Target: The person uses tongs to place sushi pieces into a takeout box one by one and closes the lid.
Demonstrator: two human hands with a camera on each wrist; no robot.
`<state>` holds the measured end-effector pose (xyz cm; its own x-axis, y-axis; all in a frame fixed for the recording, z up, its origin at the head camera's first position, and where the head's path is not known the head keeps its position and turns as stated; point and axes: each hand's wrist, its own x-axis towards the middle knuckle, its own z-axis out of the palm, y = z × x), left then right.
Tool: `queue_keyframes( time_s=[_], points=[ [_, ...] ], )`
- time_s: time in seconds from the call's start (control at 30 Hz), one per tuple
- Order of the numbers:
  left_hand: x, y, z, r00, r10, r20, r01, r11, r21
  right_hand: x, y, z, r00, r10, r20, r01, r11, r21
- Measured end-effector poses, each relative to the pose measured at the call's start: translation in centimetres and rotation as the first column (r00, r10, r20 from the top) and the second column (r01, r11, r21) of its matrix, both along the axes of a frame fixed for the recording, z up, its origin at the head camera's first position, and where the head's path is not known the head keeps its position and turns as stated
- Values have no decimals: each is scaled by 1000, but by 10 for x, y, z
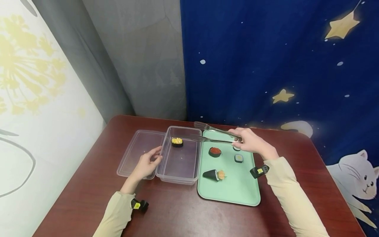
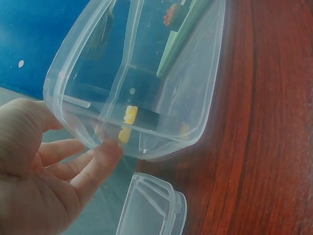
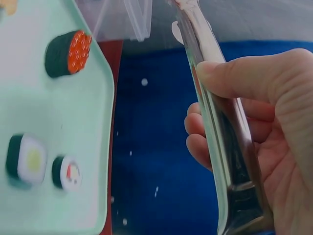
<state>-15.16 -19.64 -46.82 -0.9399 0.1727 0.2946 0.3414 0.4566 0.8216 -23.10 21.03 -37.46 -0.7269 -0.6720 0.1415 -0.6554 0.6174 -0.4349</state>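
Observation:
My right hand (image 1: pixel 251 140) grips metal tongs (image 1: pixel 217 130), whose two arms stand apart and reach left over the clear plastic container (image 1: pixel 180 168). One sushi piece with yellow topping (image 1: pixel 177 142) sits inside it. My left hand (image 1: pixel 148 163) rests at the container's left wall, its fingers against the outside and loosely extended in the left wrist view. On the green tray (image 1: pixel 237 189) lie a red-roe sushi (image 1: pixel 214 151), a dark cone hand roll (image 1: pixel 211 174), a sushi roll with a yellow-green centre (image 1: pixel 238 158) and a smaller roll (image 3: pixel 68 174), partly hidden by my right hand in the head view.
A clear lid (image 1: pixel 134 154) lies flat left of the container, partly behind my left hand. The container stands close beside the tray on the dark red table (image 1: pixel 177 210). Behind the table hang grey (image 1: pixel 148 65) and blue starry curtains (image 1: pixel 231 72).

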Motion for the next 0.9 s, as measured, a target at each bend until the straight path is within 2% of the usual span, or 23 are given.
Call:
queue_keyframes(
  time_s=[0.2, 0.27, 0.43, 0.53, 0.67, 0.9],
  points=[
    [9, 7, 20, 1000, -16, 8, 16, 1000, 19, 11, 33, -10, 997, -66, -37, 66, 998, -6],
    [10, 8, 24, 1000, -18, 8, 17, 1000, 26, 15, 44, -15, 995, -82, -51, 81, 997, -20],
    [3, 3, 8, 1000, -4, 9, 4, 1000, 9, 25, 72, -27, 986, -150, -75, 145, 987, -67],
    [0, 0, 1, 1000, -10, 21, 9, 1000, 28, 31, 88, -36, 976, -190, -103, 182, 980, -86],
    [-1, -1, -1, 999, -20, 39, 18, 999, 47, 37, 107, -48, 968, -221, -117, 210, 973, -100],
    [-1, -1, 0, 999, -17, 46, 16, 999, 34, 43, 127, -66, 954, -297, -42, 294, 954, -63]
  ],
)
